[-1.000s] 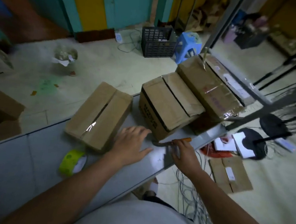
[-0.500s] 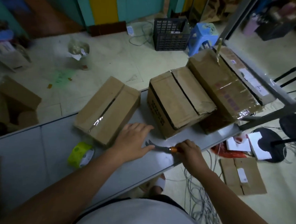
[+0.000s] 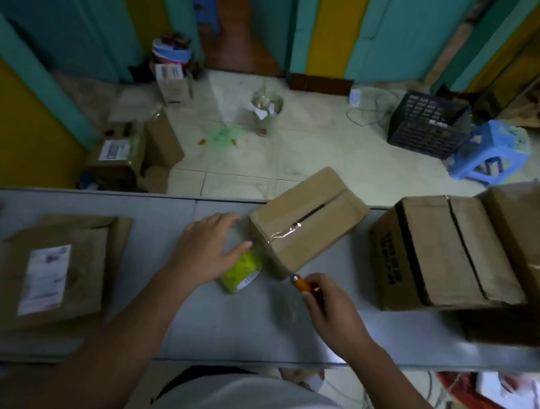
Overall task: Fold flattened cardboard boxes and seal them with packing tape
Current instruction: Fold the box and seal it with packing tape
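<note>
A folded box (image 3: 305,225) sits at the far edge of the table (image 3: 240,328), its seam only partly taped. The left hand (image 3: 210,245), fingers spread, covers the tape roll (image 3: 241,273); the right hand (image 3: 332,310) grips an orange cutter (image 3: 302,282). Flattened cardboard (image 3: 55,271) lies unfolded at the left end.

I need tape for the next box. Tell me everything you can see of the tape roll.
The tape roll is yellow-green with a pale core. It lies on the grey table, beside the near corner of the small box. The left hand, fingers straight, covers its far side; contact is unclear. The orange-handled tool in the right hand is apart from it.
</note>
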Demonstrator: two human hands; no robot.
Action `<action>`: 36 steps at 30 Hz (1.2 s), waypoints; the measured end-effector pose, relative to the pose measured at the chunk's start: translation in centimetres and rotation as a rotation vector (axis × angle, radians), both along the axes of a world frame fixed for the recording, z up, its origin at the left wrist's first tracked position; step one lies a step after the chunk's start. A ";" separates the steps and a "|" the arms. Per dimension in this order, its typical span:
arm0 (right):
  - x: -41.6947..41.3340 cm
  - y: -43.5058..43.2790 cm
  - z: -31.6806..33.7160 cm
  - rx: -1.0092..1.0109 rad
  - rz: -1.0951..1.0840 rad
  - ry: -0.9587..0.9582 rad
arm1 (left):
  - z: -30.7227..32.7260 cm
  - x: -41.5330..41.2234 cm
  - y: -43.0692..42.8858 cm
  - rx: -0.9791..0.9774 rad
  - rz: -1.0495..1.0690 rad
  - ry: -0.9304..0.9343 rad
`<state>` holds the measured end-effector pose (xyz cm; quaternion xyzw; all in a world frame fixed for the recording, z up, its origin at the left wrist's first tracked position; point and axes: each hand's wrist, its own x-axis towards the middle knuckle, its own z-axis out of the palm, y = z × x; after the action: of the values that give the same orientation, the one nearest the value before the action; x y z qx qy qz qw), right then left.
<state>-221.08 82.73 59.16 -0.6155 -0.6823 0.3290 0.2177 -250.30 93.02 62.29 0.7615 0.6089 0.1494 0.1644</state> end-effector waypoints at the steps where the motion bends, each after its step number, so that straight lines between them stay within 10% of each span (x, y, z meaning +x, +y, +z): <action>1: -0.9 0.8 0.1 -0.019 0.011 -0.009 | -0.8 -0.7 -0.6 -0.069 0.016 -0.014; 11: -5.1 4.1 1.2 -0.136 0.001 -0.007 | -6.3 0.7 -2.3 -0.572 0.180 -0.593; 36: -8.1 8.7 2.6 -0.253 0.082 -0.271 | -3.9 2.0 0.1 -0.695 -0.023 -0.510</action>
<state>-229.18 91.39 61.71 -0.6482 -0.6831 0.3349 0.0314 -248.31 93.14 58.37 0.6061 0.5545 0.1172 0.5581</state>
